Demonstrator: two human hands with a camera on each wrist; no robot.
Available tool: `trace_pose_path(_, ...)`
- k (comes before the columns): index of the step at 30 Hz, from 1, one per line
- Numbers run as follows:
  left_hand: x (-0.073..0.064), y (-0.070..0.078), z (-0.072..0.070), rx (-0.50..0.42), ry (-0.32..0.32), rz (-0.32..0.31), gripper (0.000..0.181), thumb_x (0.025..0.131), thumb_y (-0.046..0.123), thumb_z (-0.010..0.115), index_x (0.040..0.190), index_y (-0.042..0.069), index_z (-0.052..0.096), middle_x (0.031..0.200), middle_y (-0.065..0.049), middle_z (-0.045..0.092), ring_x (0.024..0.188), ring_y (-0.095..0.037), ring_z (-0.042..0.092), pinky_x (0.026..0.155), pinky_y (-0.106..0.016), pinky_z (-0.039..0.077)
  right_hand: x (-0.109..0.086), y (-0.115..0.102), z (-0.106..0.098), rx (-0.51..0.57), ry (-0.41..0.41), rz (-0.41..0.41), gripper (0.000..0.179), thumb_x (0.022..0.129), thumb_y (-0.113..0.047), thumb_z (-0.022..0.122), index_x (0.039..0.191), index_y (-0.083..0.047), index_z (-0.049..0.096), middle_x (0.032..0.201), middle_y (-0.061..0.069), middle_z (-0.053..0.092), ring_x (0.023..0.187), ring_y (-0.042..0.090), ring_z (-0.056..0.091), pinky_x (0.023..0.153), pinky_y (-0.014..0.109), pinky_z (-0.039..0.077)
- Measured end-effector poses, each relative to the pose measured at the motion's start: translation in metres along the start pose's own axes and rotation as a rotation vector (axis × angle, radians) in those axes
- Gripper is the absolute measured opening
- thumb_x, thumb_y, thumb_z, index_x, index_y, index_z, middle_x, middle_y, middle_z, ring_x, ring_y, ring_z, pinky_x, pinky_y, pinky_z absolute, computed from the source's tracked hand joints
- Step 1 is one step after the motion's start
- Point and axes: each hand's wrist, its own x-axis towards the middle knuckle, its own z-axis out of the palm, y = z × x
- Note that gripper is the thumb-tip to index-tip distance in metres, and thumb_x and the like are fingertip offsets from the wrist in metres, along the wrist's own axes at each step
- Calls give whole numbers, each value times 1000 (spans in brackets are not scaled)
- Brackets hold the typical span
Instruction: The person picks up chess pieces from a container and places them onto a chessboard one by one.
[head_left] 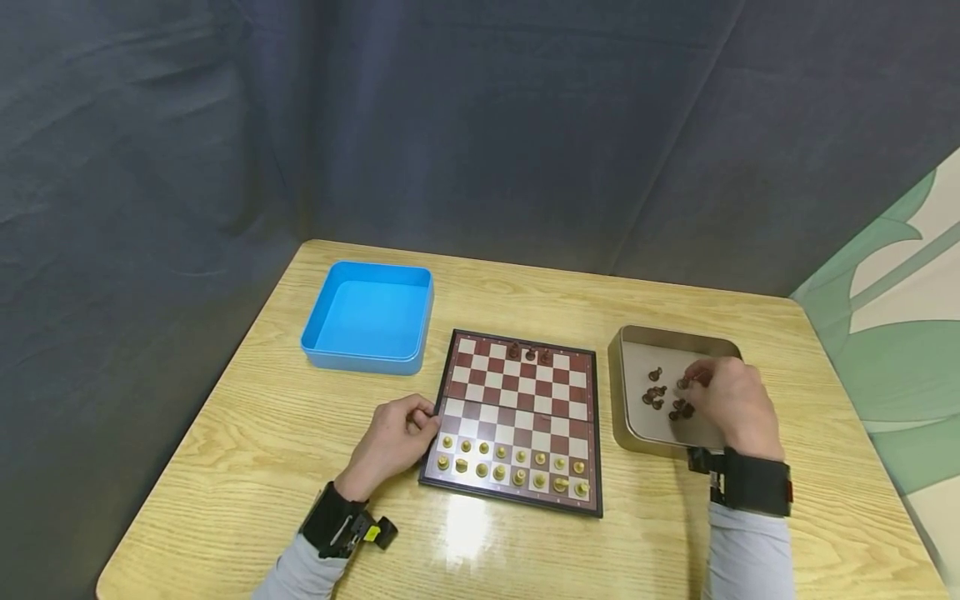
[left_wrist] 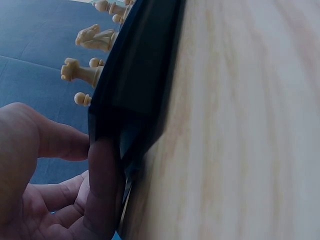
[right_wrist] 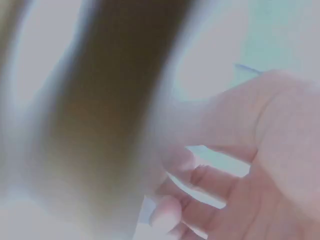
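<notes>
A chessboard (head_left: 517, 408) lies open on the table, with pale chess pieces (head_left: 499, 472) in two rows on its near side and three dark chess pieces (head_left: 530, 354) along its far edge. My left hand (head_left: 397, 433) grips the board's left edge; in the left wrist view the thumb and a finger (left_wrist: 102, 185) meet at its dark rim. My right hand (head_left: 735, 404) reaches into a metal tin (head_left: 622, 408) and pinches a dark chess piece (head_left: 683, 383). Several other dark pieces (head_left: 654, 396) lie loose in the tin. The right wrist view is blurred, hiding the pinched piece.
At the back left stands a blue tin (head_left: 367, 321) with raised walls. The wooden table (head_left: 255, 450) meets a dark curtain (head_left: 480, 133) at its far edge. Right of the table is a green-and-white patterned surface (head_left: 915, 333).
</notes>
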Motion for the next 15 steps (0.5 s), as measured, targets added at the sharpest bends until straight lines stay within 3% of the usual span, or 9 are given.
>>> trace_pose_path(9, 0, 0, 0, -4, -2, -9, 5, 79, 21, 61, 80, 18, 58, 63, 5, 53, 48, -8, 48, 41, -23, 40, 0, -11, -3, 77, 103, -113, 14, 77, -8, 57, 89, -6, 63, 80, 9, 63, 66, 20, 56, 49, 29, 42)
trace_pose_path(15, 0, 0, 0, -4, -7, -12, 6, 79, 23, 60, 80, 18, 58, 62, 5, 53, 47, -8, 48, 42, -24, 40, 2, -22, -5, 136, 171, -157, 11, 80, -15, 59, 88, -12, 66, 79, 4, 64, 66, 17, 56, 47, 28, 43)
